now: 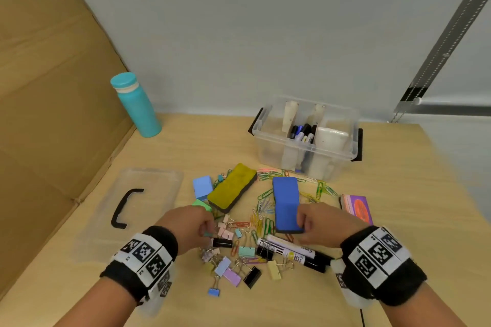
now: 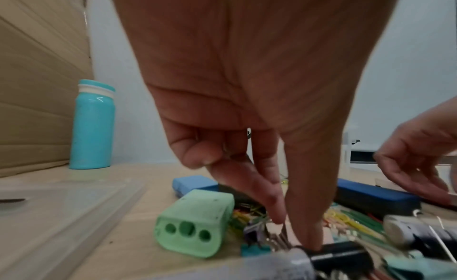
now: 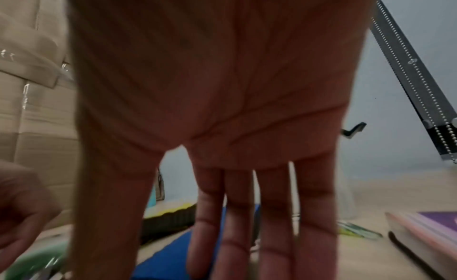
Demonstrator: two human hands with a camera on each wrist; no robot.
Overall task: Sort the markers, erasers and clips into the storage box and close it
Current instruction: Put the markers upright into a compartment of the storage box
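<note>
A clear storage box stands open at the back right, with markers and a white eraser inside. In front lie a yellow eraser, a blue eraser, a green eraser, loose paper clips, binder clips and two markers. My left hand reaches down with thumb and forefinger apart over a small teal clip; the thumb tip touches a black marker. My right hand has straight fingers and rests on the blue eraser's near end.
The box's clear lid with a black handle lies flat at the left. A teal bottle stands at the back left by a cardboard wall. A purple and pink eraser lies at the right.
</note>
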